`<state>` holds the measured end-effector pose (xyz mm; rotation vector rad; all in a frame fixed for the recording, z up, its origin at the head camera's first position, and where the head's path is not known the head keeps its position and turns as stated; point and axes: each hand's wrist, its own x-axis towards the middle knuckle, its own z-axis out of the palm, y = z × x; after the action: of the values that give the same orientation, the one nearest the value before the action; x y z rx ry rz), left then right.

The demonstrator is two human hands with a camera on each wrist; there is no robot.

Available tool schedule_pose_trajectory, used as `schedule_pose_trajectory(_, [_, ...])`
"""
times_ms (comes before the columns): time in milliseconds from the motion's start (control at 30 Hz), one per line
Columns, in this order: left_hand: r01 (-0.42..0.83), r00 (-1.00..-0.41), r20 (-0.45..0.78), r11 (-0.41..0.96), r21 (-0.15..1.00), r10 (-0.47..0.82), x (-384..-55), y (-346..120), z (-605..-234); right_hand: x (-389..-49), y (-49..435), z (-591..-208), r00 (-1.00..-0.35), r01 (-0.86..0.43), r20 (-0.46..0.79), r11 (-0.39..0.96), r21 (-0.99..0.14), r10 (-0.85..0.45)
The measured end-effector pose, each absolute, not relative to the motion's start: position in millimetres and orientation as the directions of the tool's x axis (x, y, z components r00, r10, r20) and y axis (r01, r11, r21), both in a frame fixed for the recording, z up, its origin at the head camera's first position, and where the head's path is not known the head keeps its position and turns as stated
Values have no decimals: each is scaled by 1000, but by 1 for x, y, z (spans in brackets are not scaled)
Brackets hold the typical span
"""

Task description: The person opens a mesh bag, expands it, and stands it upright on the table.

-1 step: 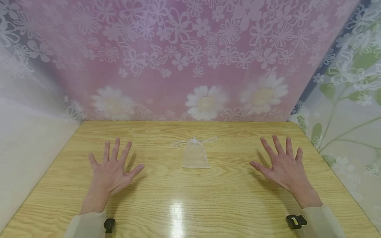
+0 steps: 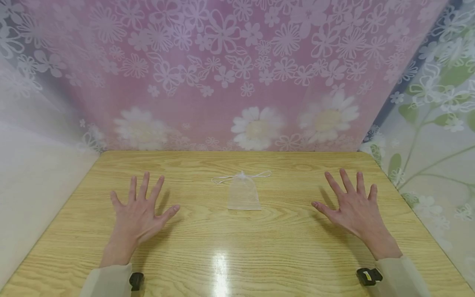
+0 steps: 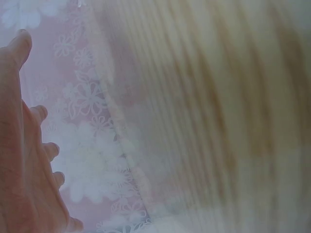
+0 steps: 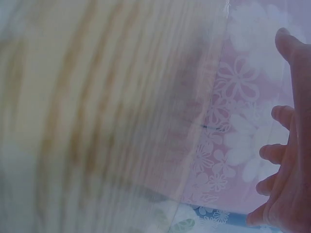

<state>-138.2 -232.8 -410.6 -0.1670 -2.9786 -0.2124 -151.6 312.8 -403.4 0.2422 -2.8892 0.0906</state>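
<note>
A small sheer white drawstring pouch (image 2: 243, 194) lies flat on the wooden table (image 2: 193, 247), roughly midway between my hands. Its neck is gathered toward the far edge, and thin white cords (image 2: 261, 175) spread out to both sides. My left hand (image 2: 139, 216), fingers spread and palm down, is to the left of the pouch and holds nothing. On the other side my right hand (image 2: 356, 210) is spread the same way, also holding nothing. Both hands cast shadows on the wood. In the wrist views the left fingers (image 3: 36, 114) and right fingers (image 4: 274, 154) look extended.
Behind the table hangs a pink floral curtain (image 2: 222, 82). A pale green leafy curtain (image 2: 441, 136) borders the right side, and a whitish sheet (image 2: 41, 173) the left. Each sleeve has a black strap buckle (image 2: 136, 281) near the wrist.
</note>
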Motion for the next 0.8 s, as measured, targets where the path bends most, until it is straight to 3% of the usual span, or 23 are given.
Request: schedule_pose_trajectory(800, [152, -978, 163, 978, 144, 128, -143, -222, -407, -154, 304, -405, -967, -185, 197, 978, -95, -164])
